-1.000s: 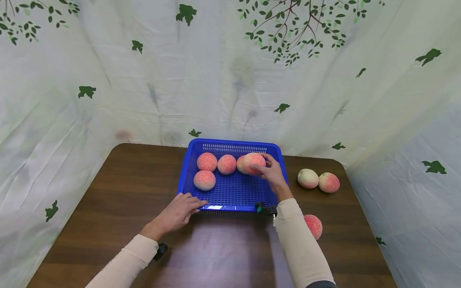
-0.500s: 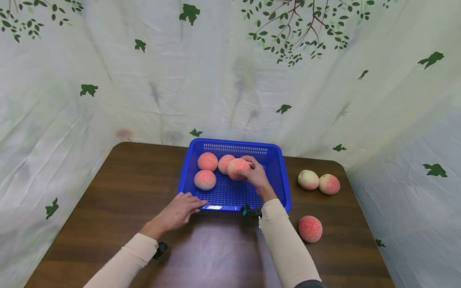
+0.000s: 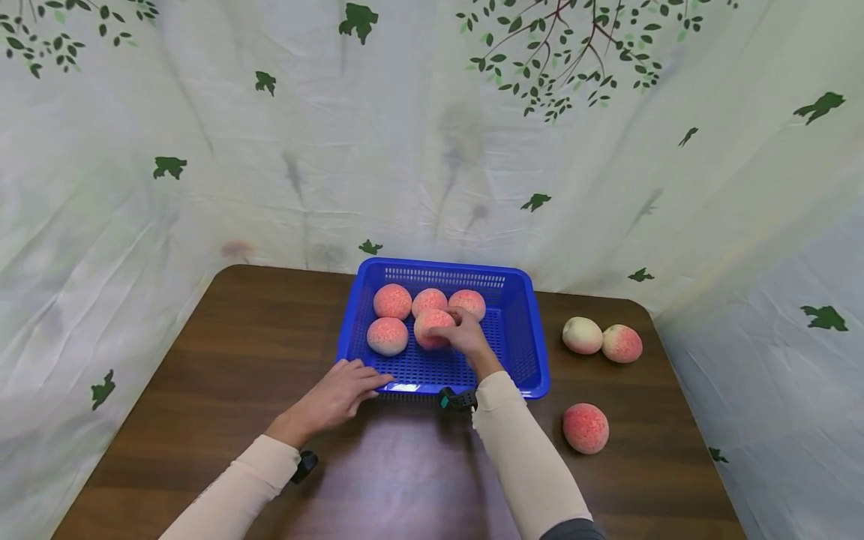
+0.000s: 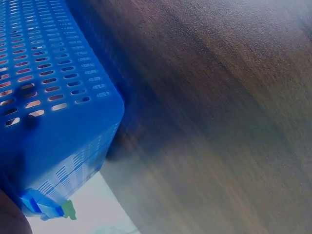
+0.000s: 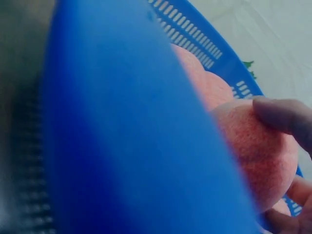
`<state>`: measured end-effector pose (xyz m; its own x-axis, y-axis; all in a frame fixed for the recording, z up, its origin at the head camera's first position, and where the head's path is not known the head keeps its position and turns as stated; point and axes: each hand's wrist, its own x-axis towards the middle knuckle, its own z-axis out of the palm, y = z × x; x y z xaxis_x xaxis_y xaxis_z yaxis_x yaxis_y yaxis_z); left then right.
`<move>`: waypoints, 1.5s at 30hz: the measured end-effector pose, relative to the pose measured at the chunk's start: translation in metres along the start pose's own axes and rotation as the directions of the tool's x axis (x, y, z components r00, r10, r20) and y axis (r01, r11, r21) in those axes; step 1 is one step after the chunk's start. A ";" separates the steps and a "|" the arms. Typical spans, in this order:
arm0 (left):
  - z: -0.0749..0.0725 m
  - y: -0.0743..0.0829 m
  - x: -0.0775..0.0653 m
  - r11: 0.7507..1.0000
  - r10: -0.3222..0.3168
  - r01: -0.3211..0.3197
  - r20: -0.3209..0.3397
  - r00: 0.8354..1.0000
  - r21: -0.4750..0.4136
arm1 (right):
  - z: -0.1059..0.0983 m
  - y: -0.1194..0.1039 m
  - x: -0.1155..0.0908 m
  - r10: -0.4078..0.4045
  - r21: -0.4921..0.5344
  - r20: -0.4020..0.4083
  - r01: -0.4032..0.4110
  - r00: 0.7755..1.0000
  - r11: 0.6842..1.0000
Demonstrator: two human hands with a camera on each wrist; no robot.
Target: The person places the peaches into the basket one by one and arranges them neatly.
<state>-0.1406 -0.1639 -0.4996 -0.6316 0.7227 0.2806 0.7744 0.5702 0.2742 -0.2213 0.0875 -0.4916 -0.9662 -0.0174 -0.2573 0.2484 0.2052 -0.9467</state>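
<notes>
My right hand (image 3: 464, 334) grips a pink-and-cream peach (image 3: 433, 328) low inside the blue plastic basket (image 3: 533, 337). In the right wrist view, the thumb and fingers wrap this peach (image 5: 258, 151), while the basket's near wall (image 5: 131, 126) fills the foreground. Three peaches line the back of the basket: a left one (image 3: 392, 301), a middle one (image 3: 429, 301) and a right one (image 3: 468, 304). Another peach (image 3: 388, 337) sits in front of the left one, beside the held peach. My left hand (image 3: 340, 391) rests with extended fingers on the basket's front left rim.
On the brown table (image 3: 270, 330), right of the basket, lie a pale peach (image 3: 582, 335) and a pinker peach (image 3: 622, 343) side by side. A red peach (image 3: 586, 428) lies nearer the front, by the right forearm. A leaf-print cloth (image 3: 405, 150) hangs behind the table.
My right hand has carried the held peach left and toward the front, from over the right back peach to beside the front left one. My left hand has stayed on the rim.
</notes>
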 end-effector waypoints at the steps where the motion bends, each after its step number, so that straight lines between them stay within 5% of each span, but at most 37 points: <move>1: 0.000 0.000 0.000 1.000 0.002 -0.003 -0.006 1.000 -0.002 | 0.002 0.006 0.004 0.003 0.002 -0.011 -0.003 1.000 1.000; 10: 0.000 0.000 0.001 1.000 0.012 -0.012 -0.006 1.000 0.006 | 0.016 0.014 0.004 -0.026 -0.107 -0.092 0.016 0.995 0.994; 25: 0.001 -0.002 0.001 1.000 0.004 -0.004 -0.003 1.000 0.005 | 0.023 0.018 0.006 -0.043 -0.333 -0.083 0.013 0.996 0.943; 38: 0.001 0.001 0.003 1.000 -0.013 0.013 0.013 1.000 -0.004 | 0.013 0.016 0.003 -0.083 -0.271 -0.029 0.072 0.996 0.960; 45: -0.001 0.002 0.002 0.999 -0.037 0.037 0.021 0.999 -0.003 | -0.009 0.008 -0.007 -0.033 -0.170 -0.021 0.029 0.999 0.985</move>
<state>-0.1404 -0.1612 -0.4973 -0.6591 0.7090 0.2508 0.7501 0.5958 0.2870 -0.2129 0.0983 -0.4954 -0.9751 -0.0032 -0.2215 0.2048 0.3683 -0.9069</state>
